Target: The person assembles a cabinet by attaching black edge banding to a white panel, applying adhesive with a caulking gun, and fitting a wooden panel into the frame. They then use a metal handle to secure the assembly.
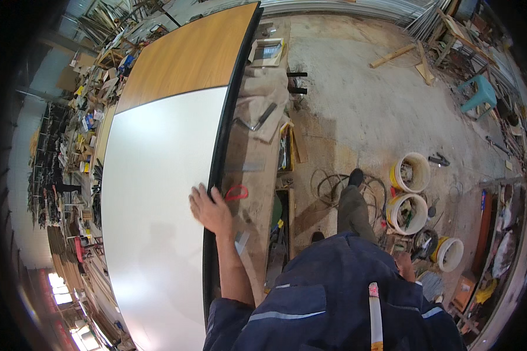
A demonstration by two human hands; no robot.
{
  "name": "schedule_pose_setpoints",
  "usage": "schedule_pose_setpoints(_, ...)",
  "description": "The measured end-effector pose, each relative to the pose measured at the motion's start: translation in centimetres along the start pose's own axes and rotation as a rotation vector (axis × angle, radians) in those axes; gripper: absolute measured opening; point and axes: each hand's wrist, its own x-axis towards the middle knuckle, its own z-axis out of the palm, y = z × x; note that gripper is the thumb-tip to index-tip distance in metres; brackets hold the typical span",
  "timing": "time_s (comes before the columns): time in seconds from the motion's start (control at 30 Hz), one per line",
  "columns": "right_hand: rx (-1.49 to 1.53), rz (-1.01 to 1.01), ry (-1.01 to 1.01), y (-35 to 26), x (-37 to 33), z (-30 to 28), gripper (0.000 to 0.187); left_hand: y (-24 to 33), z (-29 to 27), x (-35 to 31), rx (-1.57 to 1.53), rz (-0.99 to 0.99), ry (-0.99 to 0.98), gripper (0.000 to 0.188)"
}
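My left hand lies near the dark edge of a large panel, fingers spread over its white face. Nothing is in that hand. Beyond the white part, the panel continues in a wood-grain section, and a black strip runs along its right side. Just right of my left hand, a red loop-shaped thing rests on the workbench. My right hand is by my side at the jacket, partly hidden, and its fingers do not show clearly.
An L-shaped dark tool and a cloth lie farther along the bench. Several white buckets stand on the floor to the right, near a tangled hose. A teal stool stands farther off. Cluttered shelves line the left.
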Motion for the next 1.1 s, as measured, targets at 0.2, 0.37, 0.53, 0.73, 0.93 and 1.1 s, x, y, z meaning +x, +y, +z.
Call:
schedule_pose_setpoints(0.2, -0.106, -0.072, -0.108, -11.5, 10.9, -7.3, 0.019, 2.4, 2.3, 2.4, 0.037, -0.257, 0.030, 0.043)
schedule_pose_setpoints(0.37, -0.515, -0.466, 0.048, -34.3, 20.3, -15.5, 0.030, 7.0, 6.0, 8.3, 0.085, -0.391, 0.038, 0.047)
schedule_pose_setpoints(0.53, 0.056, -0.308, 0.236, -52.7, 24.3, -19.6, 0.054, 9.4, 9.9, 14.0, 0.142, -0.476, -0.020, 0.051)
schedule_pose_setpoints(0.73, 0.150, -0.211, 0.145, -54.2, 32.9, -19.8, 0.051, 16.2, 14.4, 22.3, 0.154, -0.543, -0.034, 0.061)
schedule_pose_setpoints(0.93, -0.881, -1.021, 0.005, -52.6, 36.2, -21.9, 0.008, 22.4, 18.4, 30.7, 0.147, -0.632, -0.159, 0.071)
schedule_pose_setpoints(1.1, -0.915, -0.791, 0.028, -53.1, 41.8, -25.0, 0.004, 28.2, 23.0, 39.0, 0.167, -0.548, -0.171, 0.069)
